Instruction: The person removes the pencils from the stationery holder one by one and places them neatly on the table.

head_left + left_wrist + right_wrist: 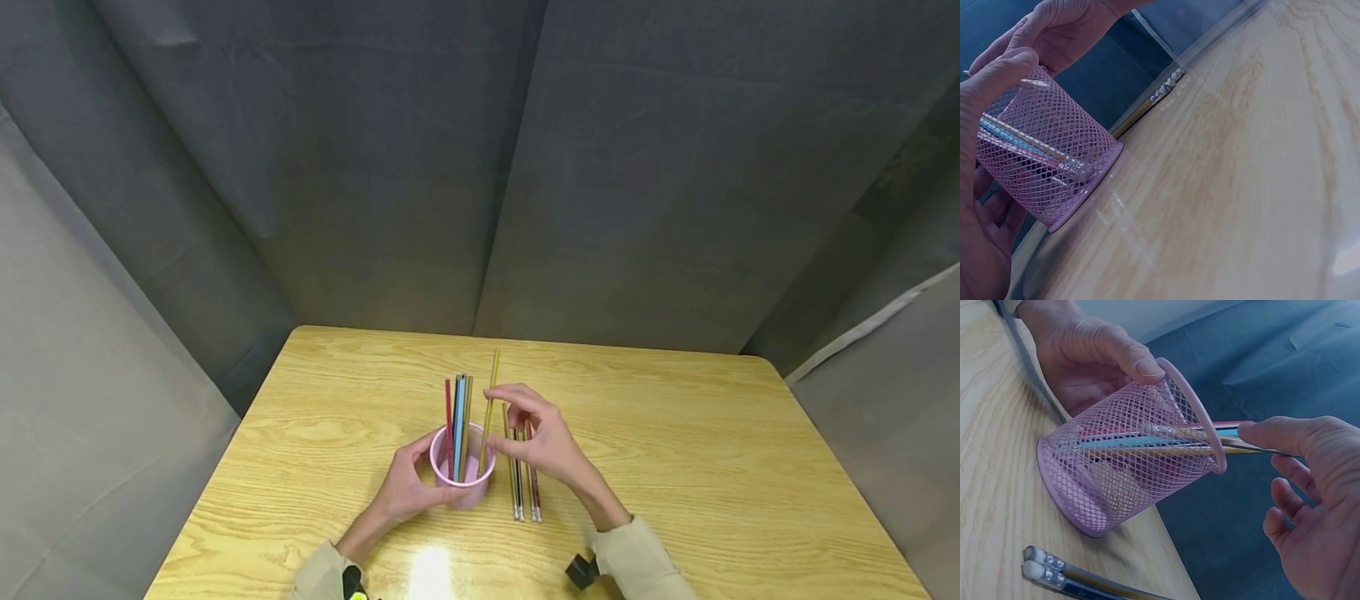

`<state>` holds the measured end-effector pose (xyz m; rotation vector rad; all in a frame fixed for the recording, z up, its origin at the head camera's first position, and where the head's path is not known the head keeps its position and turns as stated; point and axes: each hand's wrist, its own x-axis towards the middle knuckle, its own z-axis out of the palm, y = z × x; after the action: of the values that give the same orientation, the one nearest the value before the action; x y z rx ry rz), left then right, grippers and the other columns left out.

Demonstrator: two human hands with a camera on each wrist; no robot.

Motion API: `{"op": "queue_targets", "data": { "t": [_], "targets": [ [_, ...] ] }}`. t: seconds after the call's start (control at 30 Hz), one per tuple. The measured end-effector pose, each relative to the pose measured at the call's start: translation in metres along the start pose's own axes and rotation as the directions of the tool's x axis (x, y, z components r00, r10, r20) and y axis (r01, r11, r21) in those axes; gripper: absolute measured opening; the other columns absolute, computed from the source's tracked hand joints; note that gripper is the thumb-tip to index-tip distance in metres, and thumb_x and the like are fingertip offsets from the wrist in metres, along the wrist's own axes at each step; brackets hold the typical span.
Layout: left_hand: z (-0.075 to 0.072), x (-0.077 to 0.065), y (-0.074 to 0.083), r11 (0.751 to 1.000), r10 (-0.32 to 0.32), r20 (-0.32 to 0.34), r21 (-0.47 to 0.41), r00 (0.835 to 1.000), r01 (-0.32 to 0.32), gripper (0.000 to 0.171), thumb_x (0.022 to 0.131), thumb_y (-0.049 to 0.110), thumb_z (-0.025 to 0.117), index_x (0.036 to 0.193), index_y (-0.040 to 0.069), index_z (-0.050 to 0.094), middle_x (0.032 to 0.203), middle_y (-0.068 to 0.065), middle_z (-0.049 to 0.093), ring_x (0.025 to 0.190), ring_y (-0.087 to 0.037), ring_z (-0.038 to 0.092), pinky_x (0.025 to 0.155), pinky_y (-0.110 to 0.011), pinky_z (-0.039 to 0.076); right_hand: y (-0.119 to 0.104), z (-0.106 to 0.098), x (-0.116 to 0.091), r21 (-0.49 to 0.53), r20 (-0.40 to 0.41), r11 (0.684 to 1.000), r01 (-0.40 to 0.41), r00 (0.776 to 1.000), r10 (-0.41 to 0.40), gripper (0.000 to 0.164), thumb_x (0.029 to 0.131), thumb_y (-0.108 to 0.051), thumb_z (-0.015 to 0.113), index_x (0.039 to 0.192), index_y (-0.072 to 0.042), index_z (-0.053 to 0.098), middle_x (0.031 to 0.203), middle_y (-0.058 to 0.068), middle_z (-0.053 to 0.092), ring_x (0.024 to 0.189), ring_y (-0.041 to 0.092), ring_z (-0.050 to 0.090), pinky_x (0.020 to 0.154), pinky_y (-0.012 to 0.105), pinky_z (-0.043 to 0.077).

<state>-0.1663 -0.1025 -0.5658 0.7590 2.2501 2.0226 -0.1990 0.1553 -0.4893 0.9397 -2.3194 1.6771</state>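
Note:
A pink mesh pencil cup (471, 499) stands on the table, and my left hand (405, 490) grips it around its left side, thumb near the rim. Inside it lean several pencils, among them a red one (448, 408) and a light blue one (460, 417). Over the cup's right side, my right hand (546, 437) pinches a yellow pencil (495, 367) between thumb and fingers. That pencil's eraser end is down inside the rim, seen through the mesh in the right wrist view. Just right of the cup, several pencils (517, 483) lie on the table, eraser ends (1046, 567) toward me.
The wooden table (675, 467) reaches away on both sides. Grey curtains (375, 167) hang behind it and at the sides. A small black object (581, 572) is by the right sleeve (641, 562).

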Motion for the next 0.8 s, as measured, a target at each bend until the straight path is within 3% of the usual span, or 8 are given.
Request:
{"op": "queue_targets", "data": {
  "t": [0.23,0.5,0.8],
  "targets": [
    [0.000,0.000,0.000,1.000,0.018,0.000,-0.011,1.000,-0.018,0.085,0.074,0.012,0.094,0.149,0.004,0.055,0.141,-0.014,0.065,0.126,-0.028,0.063,0.111,-0.034,0.049,-0.003,-0.004,0.004,0.034,-0.041,0.999,-0.003,0.999,0.005,0.061,0.079,0.002,0.088,0.136,-0.005,0.067,0.124,0.006,0.065,0.071,0.028,0.050,0.055,0.032,0.046],
    [0.000,-0.001,0.000,1.000,0.013,-0.001,-0.014,1.000,-0.013,0.084,0.074,0.012,0.094,0.148,0.004,0.056,0.139,-0.016,0.067,0.124,-0.027,0.064,0.109,-0.033,0.050,-0.004,-0.010,0.006,0.057,-0.103,0.998,0.014,0.995,-0.008,0.058,0.079,0.006,0.088,0.132,-0.004,0.068,0.118,0.005,0.064,0.072,0.034,0.047,0.061,0.021,0.044],
    [0.000,-0.001,0.001,1.000,-0.001,-0.016,-0.024,1.000,0.000,0.085,0.071,0.010,0.094,0.147,0.003,0.056,0.138,-0.015,0.067,0.124,-0.025,0.064,0.110,-0.030,0.049,-0.008,-0.017,0.006,0.099,-0.179,0.995,0.018,0.984,0.000,0.058,0.076,0.013,0.086,0.130,0.001,0.069,0.113,0.005,0.065,0.071,0.034,0.045,0.061,0.026,0.043]
  ]
}}
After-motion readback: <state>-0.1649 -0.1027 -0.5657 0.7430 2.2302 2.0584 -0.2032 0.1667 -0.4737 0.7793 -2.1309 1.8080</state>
